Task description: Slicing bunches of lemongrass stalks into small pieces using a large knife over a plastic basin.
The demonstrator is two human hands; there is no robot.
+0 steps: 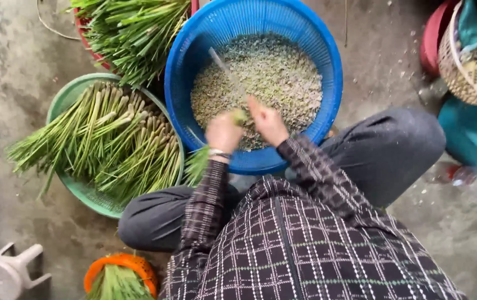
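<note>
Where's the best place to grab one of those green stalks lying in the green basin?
Probably by the pale thick ends of the green stalks, coming from above. Those ends lie uppermost toward the middle of the green basin, while the thin leafy tips trail over its left rim.

Soft, even daylight is spread over the scene; no hard shadows or glare are seen. Motion blur is shown on both hands (247, 128) and the knife (224, 69). Slight wide-angle bending is noticed at the edges.

Stalk tray (69, 97) left of chopped-bits basket (327, 50) — stool (5, 272) nearer.
</note>
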